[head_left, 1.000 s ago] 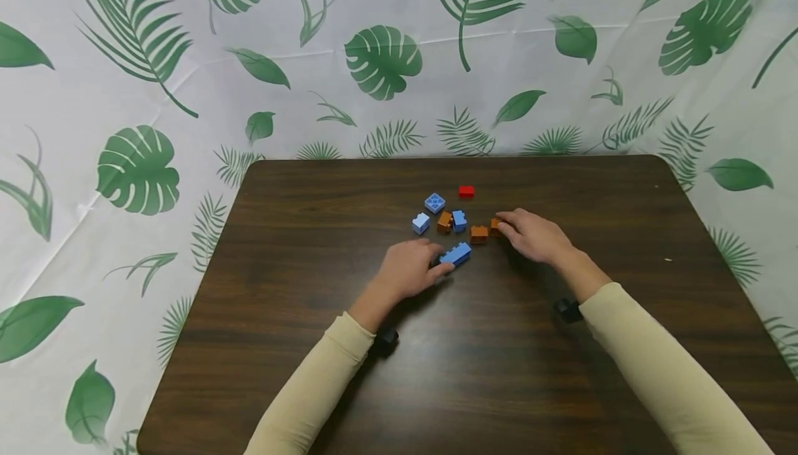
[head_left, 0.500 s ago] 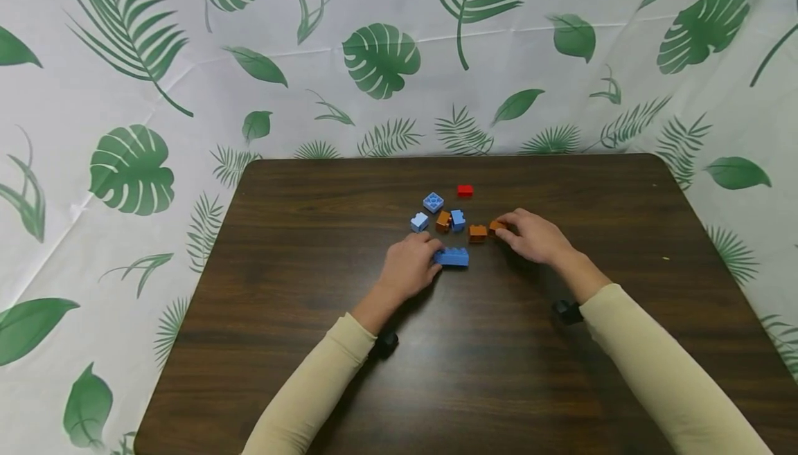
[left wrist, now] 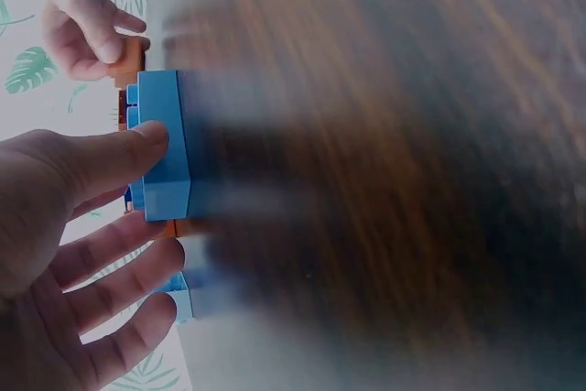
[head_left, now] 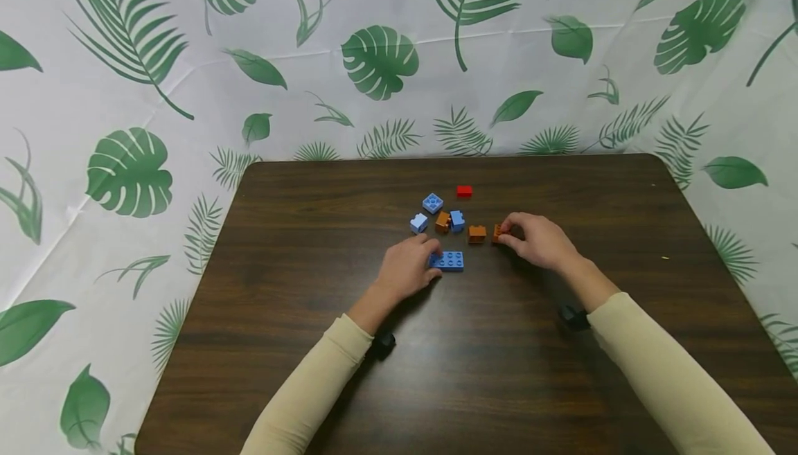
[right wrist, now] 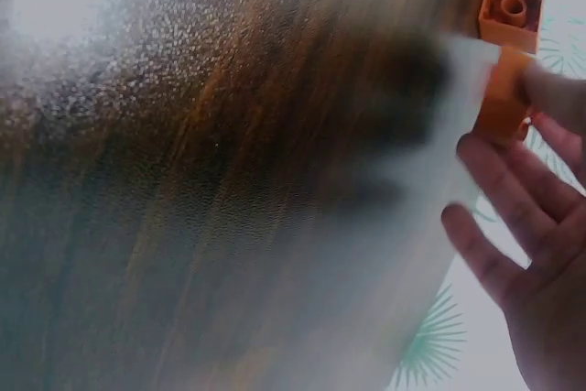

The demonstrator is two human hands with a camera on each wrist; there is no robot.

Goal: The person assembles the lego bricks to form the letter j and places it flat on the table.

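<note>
My left hand (head_left: 405, 268) holds a long blue building brick (head_left: 451, 261) at its left end, studs facing up. In the left wrist view the thumb presses on the near side of that brick. To the right, my right hand (head_left: 541, 242) pinches a small orange brick (right wrist: 504, 96) between thumb and fingers. Just left of it sits a second orange brick (head_left: 476, 234), whose hollow underside faces the right wrist camera. Behind the long brick, a third orange brick (head_left: 442, 221) lies beside a small blue brick (head_left: 458, 221).
Farther back are a light blue brick (head_left: 419, 223), a blue brick with its hollow side showing (head_left: 433, 203) and a red brick (head_left: 464, 191). All lie on a dark wooden table (head_left: 499, 372). A leaf-print cloth (head_left: 280, 116) hangs behind the table's far edge.
My left hand has turned the long blue brick from a slant to crosswise, and its studs have come to face up. In my right fingers the orange brick has also turned slightly.
</note>
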